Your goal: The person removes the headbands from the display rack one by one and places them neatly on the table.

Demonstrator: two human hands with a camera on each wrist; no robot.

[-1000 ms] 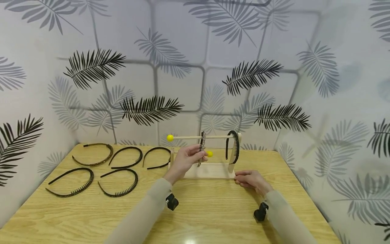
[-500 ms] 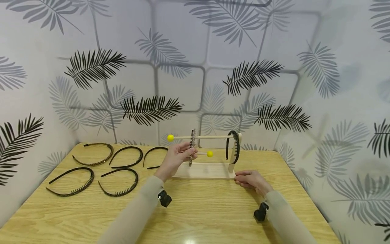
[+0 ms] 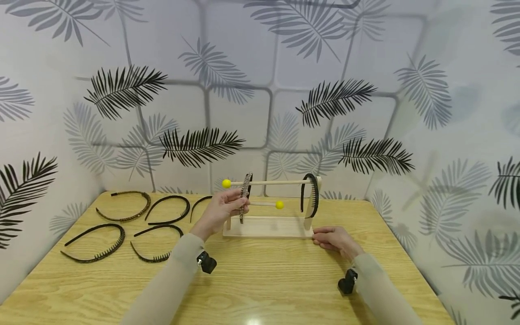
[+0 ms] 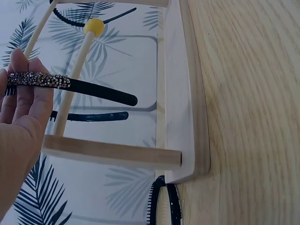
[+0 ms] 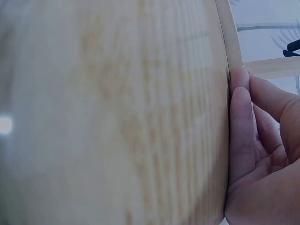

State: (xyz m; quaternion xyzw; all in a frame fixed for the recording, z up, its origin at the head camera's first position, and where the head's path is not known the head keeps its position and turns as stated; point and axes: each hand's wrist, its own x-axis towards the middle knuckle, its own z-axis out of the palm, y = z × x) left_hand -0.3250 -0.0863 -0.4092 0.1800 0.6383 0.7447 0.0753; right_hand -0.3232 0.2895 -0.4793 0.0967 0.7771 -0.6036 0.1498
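My left hand (image 3: 220, 211) pinches a rhinestone-studded headband (image 4: 40, 79) between thumb and fingers. The headband stands upright across the wooden rack's upper rod (image 3: 276, 183), near its yellow ball (image 3: 226, 183). In the left wrist view its dark ends point toward the rack base (image 3: 264, 228); one arm passes in front of the lower rod (image 4: 84, 51), the other behind. My right hand (image 3: 337, 241) grips the base's right front corner with its fingertips, seen close up in the right wrist view. A black toothed headband (image 3: 313, 196) hangs at the upper rod's right end.
Several headbands lie on the wooden table (image 3: 260, 280) at left: a brown one (image 3: 142, 210), black ones such as the toothed one (image 3: 119, 239), and one partly behind my left hand. A second yellow ball (image 3: 279, 205) tips the lower rod. Leaf-patterned sheeting surrounds the table.
My left hand has moved left along the upper rod with the rhinestone headband, from mid-rod to near the left yellow ball. My right hand has stayed at the base corner.
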